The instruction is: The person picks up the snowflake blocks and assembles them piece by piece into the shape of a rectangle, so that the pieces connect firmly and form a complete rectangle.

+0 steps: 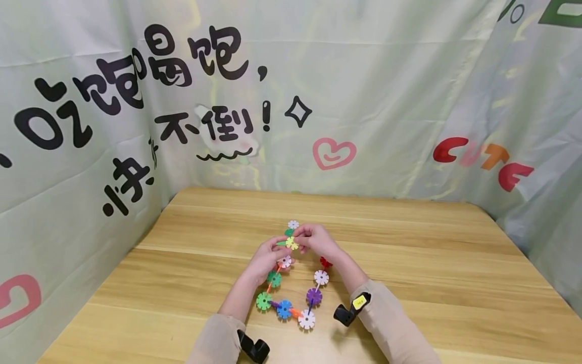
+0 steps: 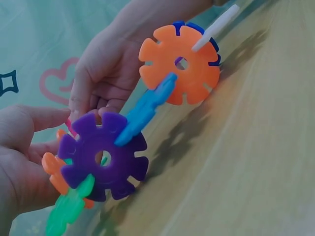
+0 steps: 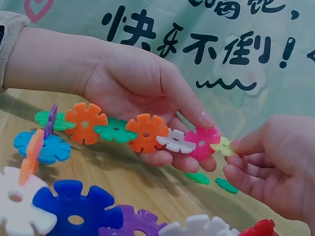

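A chain of coloured snowflake discs (image 1: pixel 291 303) forms a loop on the wooden table (image 1: pixel 432 283). My left hand (image 1: pixel 281 248) holds the chain's upper end, fingers under the discs and a fingertip on the pink disc (image 3: pixel 203 141). Facing it, my right hand (image 1: pixel 300 236) pinches a pale yellow disc (image 3: pixel 222 146) against the pink one; the yellow disc (image 1: pixel 292 243) sits between both hands. In the left wrist view a purple disc (image 2: pixel 103 157) and an orange disc (image 2: pixel 179 64) are joined by a blue piece (image 2: pixel 145 108).
A white disc (image 1: pixel 293 224) lies just beyond the hands. Two small green pieces (image 3: pixel 199 178) lie on the wood under them. A printed cloth backdrop (image 1: pixel 291 101) closes the table's back and sides. Bare wood stretches left and right of the chain.
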Motion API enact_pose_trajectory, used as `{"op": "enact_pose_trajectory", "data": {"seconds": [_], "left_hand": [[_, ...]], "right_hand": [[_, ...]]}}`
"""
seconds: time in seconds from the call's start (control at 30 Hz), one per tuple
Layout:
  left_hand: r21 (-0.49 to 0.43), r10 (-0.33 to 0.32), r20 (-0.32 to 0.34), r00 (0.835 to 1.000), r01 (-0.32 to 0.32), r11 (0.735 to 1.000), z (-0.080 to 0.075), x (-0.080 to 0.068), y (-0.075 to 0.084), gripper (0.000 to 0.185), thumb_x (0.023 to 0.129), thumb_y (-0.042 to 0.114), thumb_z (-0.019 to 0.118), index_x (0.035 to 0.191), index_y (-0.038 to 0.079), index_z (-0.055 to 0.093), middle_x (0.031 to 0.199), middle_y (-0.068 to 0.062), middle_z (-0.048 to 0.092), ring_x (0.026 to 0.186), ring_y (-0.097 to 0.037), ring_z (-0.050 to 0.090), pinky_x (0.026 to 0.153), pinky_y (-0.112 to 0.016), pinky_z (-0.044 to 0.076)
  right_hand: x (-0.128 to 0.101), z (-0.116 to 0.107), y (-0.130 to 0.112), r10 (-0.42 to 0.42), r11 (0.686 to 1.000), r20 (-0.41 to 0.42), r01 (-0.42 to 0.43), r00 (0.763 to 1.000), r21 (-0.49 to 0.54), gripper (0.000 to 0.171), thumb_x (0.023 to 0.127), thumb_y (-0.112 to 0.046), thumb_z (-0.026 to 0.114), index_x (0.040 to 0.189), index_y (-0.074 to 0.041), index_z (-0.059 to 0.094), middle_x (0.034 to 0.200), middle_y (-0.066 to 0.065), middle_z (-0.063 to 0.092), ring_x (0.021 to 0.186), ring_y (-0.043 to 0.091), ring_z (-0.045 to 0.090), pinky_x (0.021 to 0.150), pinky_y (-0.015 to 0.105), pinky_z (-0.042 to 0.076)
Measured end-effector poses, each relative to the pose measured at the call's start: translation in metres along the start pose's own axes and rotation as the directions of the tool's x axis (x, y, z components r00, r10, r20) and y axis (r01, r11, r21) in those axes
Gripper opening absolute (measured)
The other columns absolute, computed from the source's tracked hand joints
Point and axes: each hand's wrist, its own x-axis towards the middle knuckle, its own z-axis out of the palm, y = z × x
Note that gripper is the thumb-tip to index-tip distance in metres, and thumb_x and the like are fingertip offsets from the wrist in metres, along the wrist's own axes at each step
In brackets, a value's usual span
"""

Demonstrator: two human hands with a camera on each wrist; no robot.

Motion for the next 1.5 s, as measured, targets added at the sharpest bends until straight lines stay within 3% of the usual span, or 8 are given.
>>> {"op": "enact_pose_trajectory", "data": {"seconds": [0.2,0.47,0.67,0.93,1.17,1.4,1.5], "left_hand": [[-0.01,0.001,-0.009,1.0,-0.001,1.0,-0.001,-0.001,0.0,0.05,0.092,0.003,0.052,0.138,-0.004,0.033,0.107,-0.022,0.053,0.079,-0.021,0.064,0.067,-0.03,0.056],[-0.067,-0.027,-0.066,0.997,0.023,0.997,-0.002,-0.001,0.003,0.05,0.092,0.003,0.053,0.137,-0.002,0.034,0.111,-0.026,0.051,0.079,-0.022,0.064,0.068,-0.033,0.056],[-0.085,-0.03,-0.084,0.996,0.023,0.996,-0.005,0.0,0.002,0.051,0.092,0.003,0.054,0.137,-0.003,0.033,0.112,-0.025,0.049,0.078,-0.02,0.063,0.07,-0.035,0.056],[-0.095,-0.043,-0.106,0.993,0.033,0.995,-0.009,0.0,0.004,0.051,0.092,0.003,0.053,0.138,-0.002,0.033,0.113,-0.024,0.048,0.078,-0.022,0.063,0.068,-0.035,0.056],[-0.095,-0.041,-0.098,0.994,0.032,0.995,-0.012,0.001,0.006,0.05,0.092,0.002,0.053,0.138,-0.002,0.033,0.112,-0.025,0.048,0.077,-0.021,0.063,0.068,-0.035,0.056],[-0.107,-0.033,-0.113,0.993,0.021,0.994,-0.016,0.001,0.005,0.05,0.092,0.002,0.053,0.138,-0.003,0.033,0.113,-0.026,0.048,0.076,-0.02,0.064,0.065,-0.032,0.056],[-0.105,-0.032,-0.119,0.992,0.019,0.994,-0.017,0.0,0.006,0.05,0.092,0.001,0.052,0.138,-0.003,0.032,0.115,-0.027,0.048,0.076,-0.019,0.063,0.065,-0.032,0.056]], "right_hand": [[0.004,-0.001,0.003,0.021,1.0,-0.012,-0.021,1.0,0.013,0.018,0.09,-0.005,0.058,0.102,0.007,0.061,0.077,0.008,0.059,0.067,0.02,0.057,0.061,0.03,0.051],[0.017,-0.003,0.004,0.088,0.993,-0.176,-0.072,0.98,0.096,0.024,0.087,-0.002,0.059,0.107,0.012,0.058,0.083,0.012,0.062,0.069,0.018,0.055,0.061,0.027,0.048],[0.028,-0.002,0.007,0.153,0.987,-0.228,-0.139,0.962,0.076,0.023,0.087,-0.003,0.061,0.107,0.008,0.06,0.089,0.011,0.061,0.077,0.022,0.058,0.064,0.029,0.052],[0.039,0.002,0.019,0.13,0.969,-0.247,-0.175,0.96,-0.172,0.018,0.086,-0.007,0.064,0.102,0.002,0.064,0.089,0.01,0.062,0.067,0.015,0.054,0.057,0.023,0.047],[0.045,0.005,0.021,0.058,0.889,-0.221,-0.151,0.974,-0.432,0.018,0.085,-0.017,0.068,0.101,-0.008,0.069,0.097,0.008,0.065,0.088,0.021,0.058,0.078,0.035,0.047],[0.045,0.006,0.018,0.057,0.87,-0.188,-0.141,0.981,-0.472,0.024,0.084,-0.021,0.068,0.106,-0.011,0.069,0.101,0.008,0.066,0.091,0.023,0.059,0.082,0.038,0.046],[0.045,0.007,0.016,0.051,0.848,-0.163,-0.129,0.985,-0.515,0.026,0.085,-0.023,0.068,0.108,-0.012,0.069,0.104,0.008,0.066,0.093,0.024,0.059,0.083,0.039,0.046]]}}
